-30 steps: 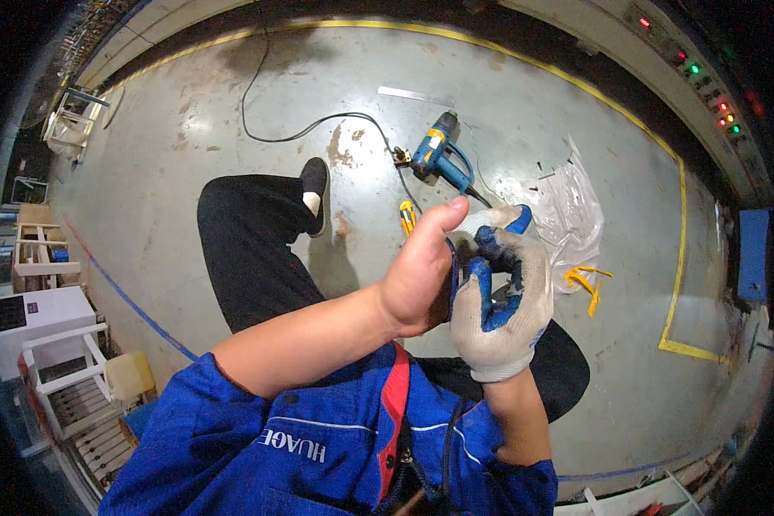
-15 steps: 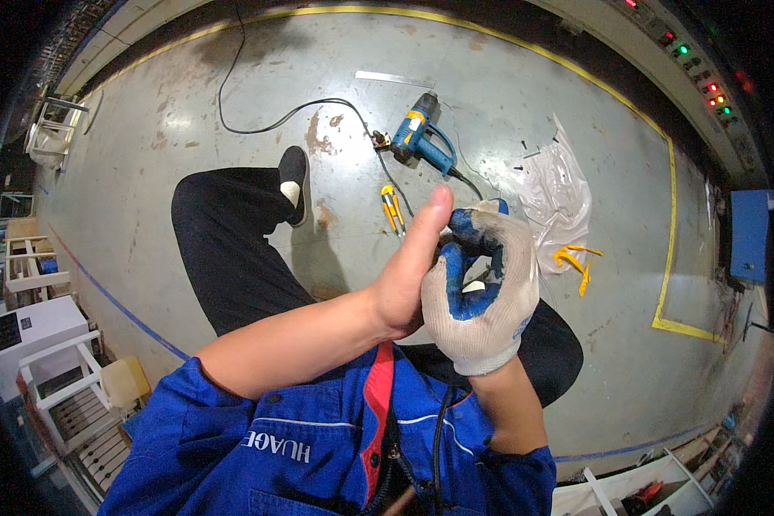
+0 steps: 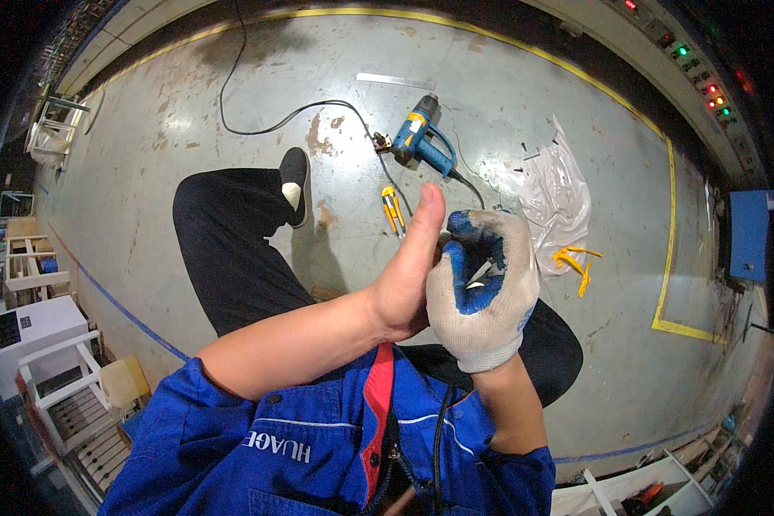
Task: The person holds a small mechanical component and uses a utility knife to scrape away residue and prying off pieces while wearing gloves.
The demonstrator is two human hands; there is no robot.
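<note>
My left hand (image 3: pixel 404 284) is bare, with its thumb stretched upward; its other fingers are hidden. Against it rests my right hand (image 3: pixel 482 301), in a whitish knit glove with blue-coated fingers. The gloved fingers and thumb curl round into a near ring toward the left palm. A small pale piece (image 3: pixel 482 273) shows through that ring, and I cannot make out what it is or whether it is held. Beyond the hands, a blue corded heat gun (image 3: pixel 417 133) lies on the floor. A yellow hand tool (image 3: pixel 392 208) lies nearer, just left of my thumb.
A clear plastic sheet (image 3: pixel 559 193) lies to the right, with small dark screws (image 3: pixel 529 156) by its edge and yellow pieces (image 3: pixel 580 265) at its near end. A flat metal strip (image 3: pixel 396 81) lies farther off. A black cable (image 3: pixel 292 112) crosses the floor. My leg (image 3: pixel 224 249) is bent at left.
My gloved right hand has shifted and turned slightly, so its fingers sit a little differently against the left. My left thumb has moved slightly left. The things on the floor are unchanged.
</note>
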